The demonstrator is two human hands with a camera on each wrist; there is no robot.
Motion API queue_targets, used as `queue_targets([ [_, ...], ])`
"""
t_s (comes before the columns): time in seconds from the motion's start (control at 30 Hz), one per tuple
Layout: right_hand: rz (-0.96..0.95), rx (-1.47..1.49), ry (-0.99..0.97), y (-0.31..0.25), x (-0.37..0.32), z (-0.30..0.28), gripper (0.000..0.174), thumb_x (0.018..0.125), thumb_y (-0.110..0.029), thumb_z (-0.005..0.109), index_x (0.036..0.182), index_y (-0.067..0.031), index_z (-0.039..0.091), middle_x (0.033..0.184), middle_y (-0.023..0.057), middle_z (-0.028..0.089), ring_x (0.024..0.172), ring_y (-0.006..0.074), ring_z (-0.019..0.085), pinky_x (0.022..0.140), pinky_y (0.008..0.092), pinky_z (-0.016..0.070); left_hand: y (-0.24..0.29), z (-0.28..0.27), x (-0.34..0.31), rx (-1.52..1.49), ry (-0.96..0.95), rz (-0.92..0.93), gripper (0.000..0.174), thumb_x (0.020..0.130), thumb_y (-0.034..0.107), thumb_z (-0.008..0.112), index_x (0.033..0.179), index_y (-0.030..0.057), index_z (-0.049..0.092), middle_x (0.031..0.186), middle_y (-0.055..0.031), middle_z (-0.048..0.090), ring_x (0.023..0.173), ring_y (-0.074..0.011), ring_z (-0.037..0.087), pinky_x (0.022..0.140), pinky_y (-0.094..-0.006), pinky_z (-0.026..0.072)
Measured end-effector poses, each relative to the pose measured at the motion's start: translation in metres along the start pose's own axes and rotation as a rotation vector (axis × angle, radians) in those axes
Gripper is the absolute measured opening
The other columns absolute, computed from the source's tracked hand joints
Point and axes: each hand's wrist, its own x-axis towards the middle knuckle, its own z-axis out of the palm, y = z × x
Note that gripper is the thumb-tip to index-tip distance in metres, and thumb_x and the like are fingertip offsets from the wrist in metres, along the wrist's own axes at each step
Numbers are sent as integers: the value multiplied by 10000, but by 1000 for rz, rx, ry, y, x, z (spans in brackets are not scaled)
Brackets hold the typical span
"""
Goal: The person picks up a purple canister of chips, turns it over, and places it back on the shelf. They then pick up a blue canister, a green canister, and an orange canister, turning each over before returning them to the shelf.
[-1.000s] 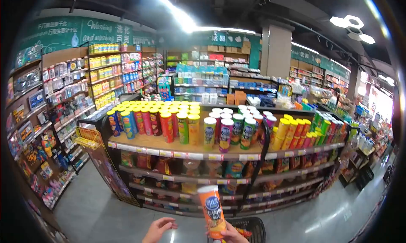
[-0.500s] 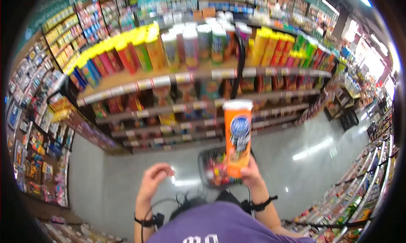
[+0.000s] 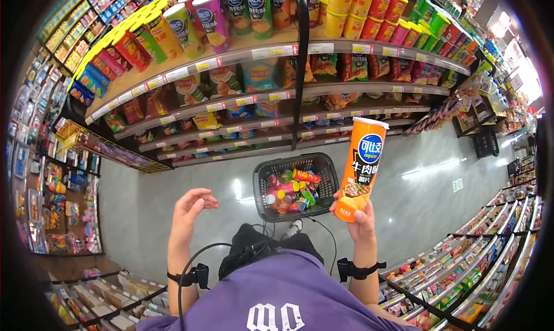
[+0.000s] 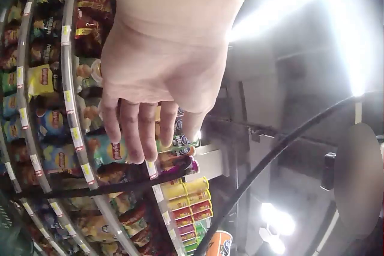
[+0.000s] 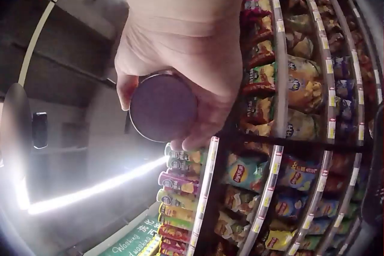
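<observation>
My right hand (image 3: 362,222) grips an orange chip can (image 3: 363,169) with a white lid near its lower end, the label facing me. In the right wrist view the can's round dark base (image 5: 164,108) shows, with thumb and fingers wrapped about it. My left hand (image 3: 193,207) hovers to the left with nothing in it, its fingers loosely bent; the left wrist view shows those fingers (image 4: 147,130) relaxed and apart from the shelf goods. Between and beyond the hands, a black shopping basket (image 3: 262,207) on the floor holds several colourful cans and packets (image 3: 294,187).
A shelf unit (image 3: 242,59) curves across the front, with rows of chip cans (image 3: 210,22) on top and bagged snacks (image 3: 355,67) below. A wire rack (image 3: 86,140) stands at its left end. More stocked shelves (image 3: 461,262) lie at the right rear. A cable (image 3: 193,256) loops by my left arm.
The head view has tipped down, bringing the whole basket into sight. The orange can has risen to the right in my right hand, and its label now reads sharply. My left hand stays unoccupied.
</observation>
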Motion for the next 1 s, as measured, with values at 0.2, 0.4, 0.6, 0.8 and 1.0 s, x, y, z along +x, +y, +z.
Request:
queue_targets([
  [0.2, 16, -14, 30, -11, 6, -32, 842, 820, -377, 817, 1433, 66, 448, 1266, 245, 639, 998, 326, 732, 849, 433, 626, 1, 32, 14, 10, 4, -18, 305, 1022, 182, 641, 1238, -31, 672, 1064, -147, 748, 1002, -265, 729, 942, -416, 572],
  [0.4, -13, -25, 92, -19, 6, -47, 832, 824, -368, 812, 1437, 61, 448, 1261, 251, 649, 990, 324, 738, 854, 432, 627, -5, 60, 36, 90, -42, -56, 290, 1025, 176, 651, 1237, -21, 678, 1067, -141, 749, 1004, -257, 728, 945, -405, 575],
  [0.6, -25, -27, 142, -24, 0, -60, 833, 831, -371, 803, 1447, 57, 439, 1267, 246, 644, 986, 324, 732, 857, 436, 620, -13, 74, 59, 51, -117, -103, 293, 1025, 179, 663, 1242, -17, 679, 1070, -135, 752, 1007, -250, 726, 948, -391, 564],
  [0.8, -41, -14, 168, -10, 31, -49, 821, 853, -378, 778, 1450, 67, 430, 1267, 242, 637, 988, 324, 724, 862, 438, 610, -7, 64, 71, 112, -108, -89, 300, 1031, 192, 636, 1239, -20, 673, 1053, -139, 752, 996, -259, 734, 940, -406, 576],
  [1.0, -64, -82, 189, -10, 50, -23, 799, 866, -369, 761, 1447, 70, 432, 1266, 241, 636, 996, 325, 721, 858, 430, 609, -16, 32, 100, 74, -108, -94, 293, 1033, 187, 632, 1236, -19, 676, 1061, -135, 753, 997, -252, 732, 945, -395, 571],
])
